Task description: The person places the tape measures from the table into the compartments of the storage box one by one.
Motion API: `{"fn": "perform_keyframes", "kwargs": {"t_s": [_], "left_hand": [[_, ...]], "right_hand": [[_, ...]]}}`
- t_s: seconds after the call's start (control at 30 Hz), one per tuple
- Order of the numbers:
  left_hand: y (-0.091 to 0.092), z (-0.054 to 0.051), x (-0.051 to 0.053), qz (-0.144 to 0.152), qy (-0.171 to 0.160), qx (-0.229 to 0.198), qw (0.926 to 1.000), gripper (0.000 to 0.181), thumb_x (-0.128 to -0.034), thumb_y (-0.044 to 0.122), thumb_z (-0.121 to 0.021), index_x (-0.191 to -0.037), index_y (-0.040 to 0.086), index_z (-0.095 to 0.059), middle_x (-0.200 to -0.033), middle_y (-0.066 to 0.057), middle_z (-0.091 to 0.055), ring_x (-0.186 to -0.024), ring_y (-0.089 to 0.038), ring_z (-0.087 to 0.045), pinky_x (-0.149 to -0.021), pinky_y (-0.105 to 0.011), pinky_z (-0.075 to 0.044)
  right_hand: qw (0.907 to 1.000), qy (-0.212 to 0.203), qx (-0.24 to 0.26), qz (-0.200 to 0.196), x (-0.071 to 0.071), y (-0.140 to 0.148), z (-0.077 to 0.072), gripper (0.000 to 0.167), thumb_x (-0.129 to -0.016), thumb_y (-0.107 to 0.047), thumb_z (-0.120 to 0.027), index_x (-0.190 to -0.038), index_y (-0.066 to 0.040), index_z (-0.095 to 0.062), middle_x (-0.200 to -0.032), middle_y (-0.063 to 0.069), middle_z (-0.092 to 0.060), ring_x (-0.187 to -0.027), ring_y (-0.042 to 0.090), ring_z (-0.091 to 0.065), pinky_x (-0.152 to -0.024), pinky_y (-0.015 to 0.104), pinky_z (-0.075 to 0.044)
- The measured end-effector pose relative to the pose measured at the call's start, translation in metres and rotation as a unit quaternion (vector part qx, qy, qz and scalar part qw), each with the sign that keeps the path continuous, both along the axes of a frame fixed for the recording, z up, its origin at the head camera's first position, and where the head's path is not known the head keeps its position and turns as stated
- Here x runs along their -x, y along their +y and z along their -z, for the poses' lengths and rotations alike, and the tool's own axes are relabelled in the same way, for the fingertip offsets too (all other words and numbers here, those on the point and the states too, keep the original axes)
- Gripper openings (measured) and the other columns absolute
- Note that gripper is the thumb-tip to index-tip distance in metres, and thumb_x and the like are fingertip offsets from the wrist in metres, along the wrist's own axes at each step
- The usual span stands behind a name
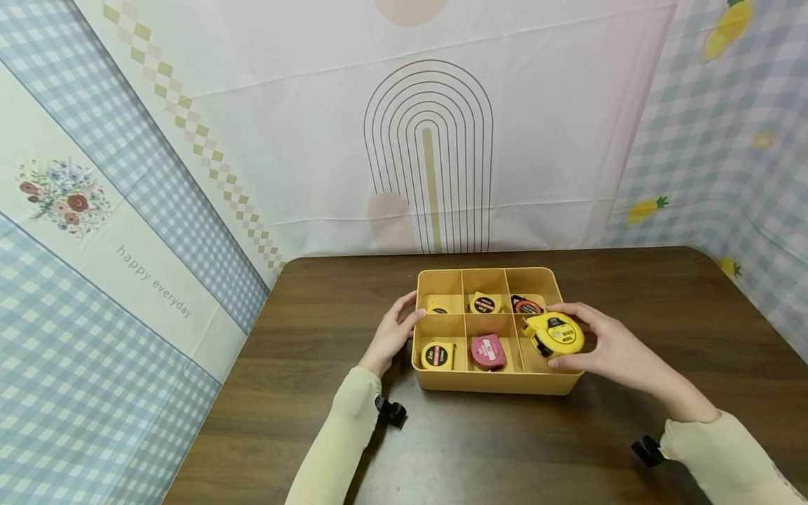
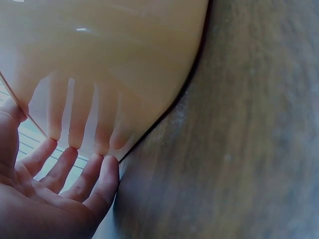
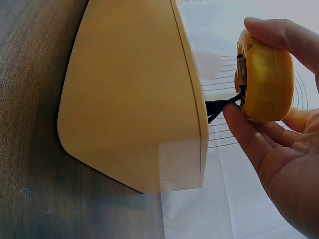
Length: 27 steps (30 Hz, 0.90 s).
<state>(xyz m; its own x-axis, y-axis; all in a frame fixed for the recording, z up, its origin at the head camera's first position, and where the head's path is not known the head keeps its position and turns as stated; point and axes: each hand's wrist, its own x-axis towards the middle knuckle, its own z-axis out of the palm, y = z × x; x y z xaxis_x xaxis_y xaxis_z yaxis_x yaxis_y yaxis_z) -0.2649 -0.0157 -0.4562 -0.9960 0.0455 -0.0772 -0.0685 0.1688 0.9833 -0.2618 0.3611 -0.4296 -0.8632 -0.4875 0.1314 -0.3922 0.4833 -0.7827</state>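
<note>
In the head view, a yellow divided storage box (image 1: 492,382) sits on the table. My left hand (image 1: 393,335) holds its left side, thumb over the rim and fingertips against the outer wall (image 2: 134,64). My right hand (image 1: 609,347) grips a large yellow tape measure (image 1: 558,334) above the front right compartment; its black strap (image 3: 215,107) hangs by the box rim in the right wrist view. A pink tape measure (image 1: 487,351) lies front middle, a yellow one (image 1: 437,355) front left. Behind are two yellow tape measures, (image 1: 485,304) and partly hidden (image 1: 438,308), and a black-and-orange one (image 1: 525,305).
The box stands on a dark wooden table (image 1: 284,421), toward its far edge. A patterned white cloth (image 1: 303,175) hangs behind the table, with checked cloth at both sides. Small black cameras (image 1: 393,412) are strapped at both wrists.
</note>
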Motion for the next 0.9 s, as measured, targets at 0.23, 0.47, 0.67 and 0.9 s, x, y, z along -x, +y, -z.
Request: {"fn": "perform_keyframes", "kwargs": {"t_s": [0.23, 0.47, 0.67, 0.9], "left_hand": [[-0.005, 0.018, 0.011, -0.004, -0.007, 0.002, 1.0000, 0.060, -0.1029, 0.019, -0.060, -0.156, 0.006, -0.035, -0.158, -0.017, -0.037, -0.129, -0.031, -0.053, -0.092, -0.042, -0.054], [-0.007, 0.034, 0.018, -0.013, 0.004, -0.001, 0.9999, 0.062, -0.1020, 0.027, -0.062, -0.157, 0.012, -0.037, -0.158, -0.012, -0.039, -0.129, -0.029, -0.053, -0.090, -0.041, -0.054], [-0.007, 0.035, 0.018, -0.019, 0.009, 0.001, 0.9998, 0.058, -0.1017, 0.027, -0.062, -0.155, 0.015, -0.041, -0.156, -0.009, -0.043, -0.126, -0.027, -0.055, -0.089, -0.039, -0.054], [-0.006, 0.035, 0.018, -0.020, 0.011, 0.005, 0.9997, 0.057, -0.1020, 0.027, -0.061, -0.154, 0.015, -0.042, -0.155, -0.008, -0.044, -0.126, -0.026, -0.056, -0.089, -0.039, -0.055]], "right_hand": [[1.0000, -0.005, 0.001, -0.001, 0.000, -0.001, 0.002, 0.081, -0.075, -0.036, -0.091, -0.142, -0.014, -0.051, -0.127, 0.010, -0.058, -0.101, 0.020, -0.061, -0.079, 0.024, -0.053], [1.0000, -0.001, 0.000, -0.001, 0.000, -0.001, 0.004, 0.081, -0.075, -0.038, -0.091, -0.142, -0.016, -0.052, -0.127, 0.009, -0.058, -0.100, 0.019, -0.061, -0.079, 0.024, -0.053], [1.0000, 0.000, -0.001, -0.001, 0.000, -0.001, 0.005, 0.081, -0.074, -0.038, -0.091, -0.141, -0.016, -0.052, -0.125, 0.008, -0.059, -0.097, 0.018, -0.060, -0.078, 0.025, -0.053], [1.0000, 0.004, -0.002, 0.001, 0.000, -0.001, 0.005, 0.080, -0.074, -0.039, -0.091, -0.141, -0.016, -0.052, -0.124, 0.007, -0.059, -0.097, 0.018, -0.060, -0.078, 0.024, -0.053]]}}
